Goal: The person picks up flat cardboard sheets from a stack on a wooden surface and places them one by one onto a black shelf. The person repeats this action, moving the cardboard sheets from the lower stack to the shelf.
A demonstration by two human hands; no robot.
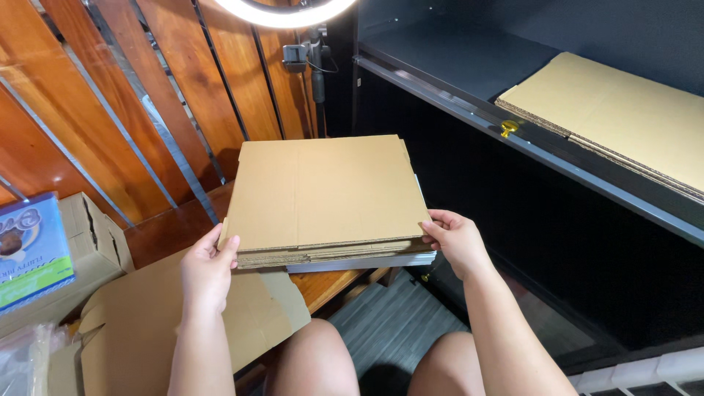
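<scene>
Left hand (207, 270) pinches the near left corner of a stack of flattened cardboard sheets (326, 194), thumb on top and fingers under; right hand (456, 238) clamps the near right corner the same way, so the stack sits level between both hands, above the edge of the wooden table (330, 284). Left of the stack and lower lies a loose flat cardboard piece (147, 323), further left a small carton (92, 246) with a blue printed packet (33, 246) leaning on it. Right of the stack runs a dark shelf (455, 103) carrying another flat cardboard pile (623, 117); behind the stack stands a ring light (286, 11).
</scene>
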